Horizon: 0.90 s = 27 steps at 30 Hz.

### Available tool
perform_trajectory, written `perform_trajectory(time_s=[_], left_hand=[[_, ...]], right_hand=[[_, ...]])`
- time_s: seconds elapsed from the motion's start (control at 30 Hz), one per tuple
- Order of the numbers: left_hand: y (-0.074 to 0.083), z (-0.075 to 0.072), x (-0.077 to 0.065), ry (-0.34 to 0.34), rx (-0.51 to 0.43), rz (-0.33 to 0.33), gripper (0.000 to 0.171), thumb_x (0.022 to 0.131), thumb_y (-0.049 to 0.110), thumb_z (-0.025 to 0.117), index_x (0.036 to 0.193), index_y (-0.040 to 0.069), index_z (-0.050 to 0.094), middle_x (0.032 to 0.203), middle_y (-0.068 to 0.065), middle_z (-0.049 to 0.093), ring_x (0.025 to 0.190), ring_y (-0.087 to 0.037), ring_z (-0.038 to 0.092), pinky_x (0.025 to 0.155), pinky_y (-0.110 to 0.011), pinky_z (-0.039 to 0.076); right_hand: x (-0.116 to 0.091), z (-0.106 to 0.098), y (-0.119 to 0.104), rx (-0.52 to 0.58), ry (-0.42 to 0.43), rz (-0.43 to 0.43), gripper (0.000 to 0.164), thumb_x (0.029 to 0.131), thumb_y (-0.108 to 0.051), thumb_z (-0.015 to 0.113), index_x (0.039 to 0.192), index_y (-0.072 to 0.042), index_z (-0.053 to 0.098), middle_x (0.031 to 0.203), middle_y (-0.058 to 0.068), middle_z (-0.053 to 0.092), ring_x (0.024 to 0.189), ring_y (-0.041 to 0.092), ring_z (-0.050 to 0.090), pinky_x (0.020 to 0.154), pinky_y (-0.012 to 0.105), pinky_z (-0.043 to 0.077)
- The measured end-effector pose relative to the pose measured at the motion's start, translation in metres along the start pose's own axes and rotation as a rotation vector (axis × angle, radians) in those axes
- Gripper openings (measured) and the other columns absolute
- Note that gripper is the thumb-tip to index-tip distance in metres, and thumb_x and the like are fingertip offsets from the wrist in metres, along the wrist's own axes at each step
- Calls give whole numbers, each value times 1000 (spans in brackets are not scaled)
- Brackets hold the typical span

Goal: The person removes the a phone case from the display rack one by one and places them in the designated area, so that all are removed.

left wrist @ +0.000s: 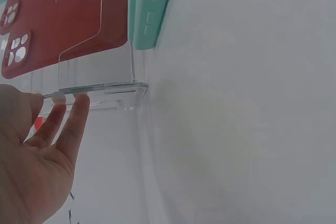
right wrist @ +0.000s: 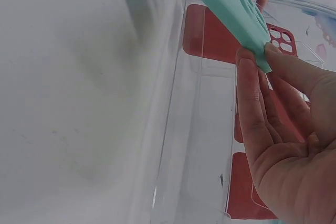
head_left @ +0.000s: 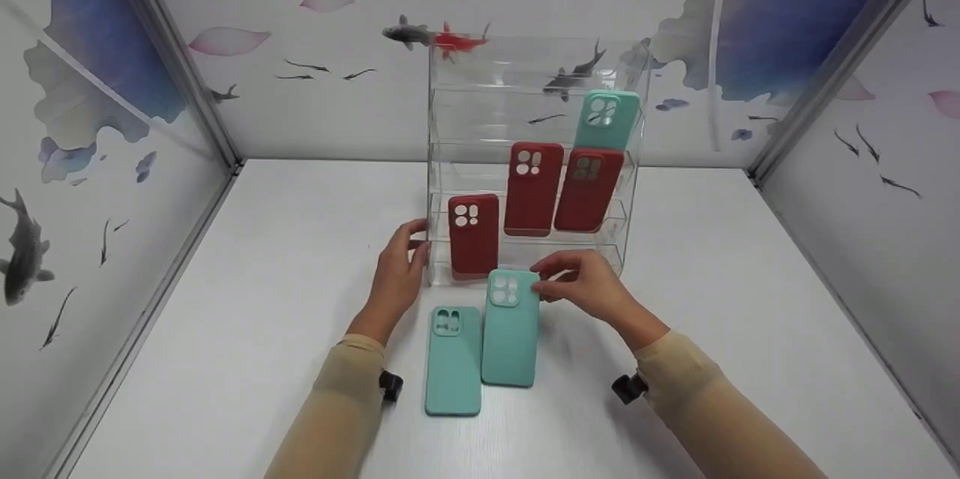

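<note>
In the head view my right hand pinches the top right corner of a teal phone case between thumb and fingers. The case is tilted in front of the clear acrylic rack; the right wrist view shows the teal case edge-on in the fingertips. My left hand touches the rack's left side with extended fingers, and in the left wrist view its fingertips meet the side panel. Beside the held case, another teal phone case lies on the table, camera cutout toward the rack.
On the rack's tiers stand three red phone cases, at lower left, in the middle and at right. A teal case stands above the right one. Printed walls enclose the white table.
</note>
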<state>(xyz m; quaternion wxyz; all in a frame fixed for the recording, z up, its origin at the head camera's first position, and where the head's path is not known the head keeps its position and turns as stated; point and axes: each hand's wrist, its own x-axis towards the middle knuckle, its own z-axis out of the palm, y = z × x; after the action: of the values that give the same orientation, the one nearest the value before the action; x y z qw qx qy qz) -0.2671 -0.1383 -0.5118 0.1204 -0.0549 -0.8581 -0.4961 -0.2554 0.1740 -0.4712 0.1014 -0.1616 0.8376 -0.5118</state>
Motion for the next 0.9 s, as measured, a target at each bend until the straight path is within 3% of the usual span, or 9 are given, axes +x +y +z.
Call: perform_trajectory(time_s=[0.4,0.9], left_hand=[[0,0,1,-14,-21,-22,39,110,19,51,149,17,46,149,-3,56,127,-21,61,108,-38,54],[1,0,-1,-6,-14,-13,41,110,21,51,150,15,45,149,-4,55,129,-22,59,108,-39,54]], right_hand=[[-1,9,17,-7,-56,12,27,91,-11,80,115,-2,76,106,18,74,86,27,78,78,37,66],[-1,23,30,-92,-77,75,21,88,-13,82,109,-11,80,99,8,76,82,19,75,74,32,65]])
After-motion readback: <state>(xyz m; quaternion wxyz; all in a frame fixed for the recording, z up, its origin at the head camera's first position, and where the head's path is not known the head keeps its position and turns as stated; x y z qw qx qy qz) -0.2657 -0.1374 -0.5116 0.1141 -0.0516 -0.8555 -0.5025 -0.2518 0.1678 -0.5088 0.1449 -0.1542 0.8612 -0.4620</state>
